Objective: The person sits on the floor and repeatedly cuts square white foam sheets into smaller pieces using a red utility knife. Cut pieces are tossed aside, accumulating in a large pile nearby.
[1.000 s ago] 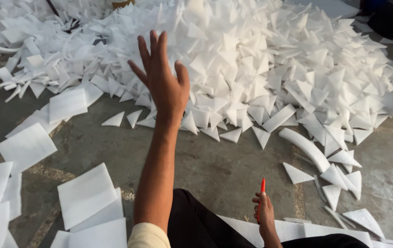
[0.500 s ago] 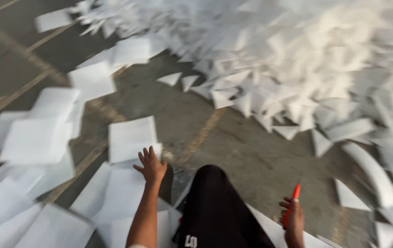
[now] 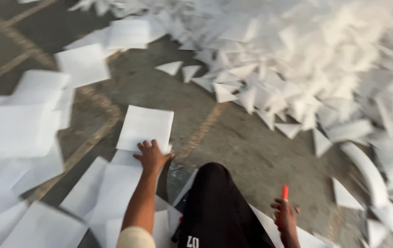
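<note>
On a bare grey concrete floor (image 3: 251, 151) strewn with white foam pieces, a square white foam sheet (image 3: 145, 127) lies flat just ahead of the person's bent knee (image 3: 214, 193), and the left hand (image 3: 152, 156) rests on its near edge, fingers spread and curled over it. This looks like the picking-up step; lifting it calls for a firm pinch on that edge. The right hand (image 3: 284, 216) is closed around a red-tipped cutter (image 3: 285, 192), with the heap of cut triangles (image 3: 316, 69) beyond.
</note>
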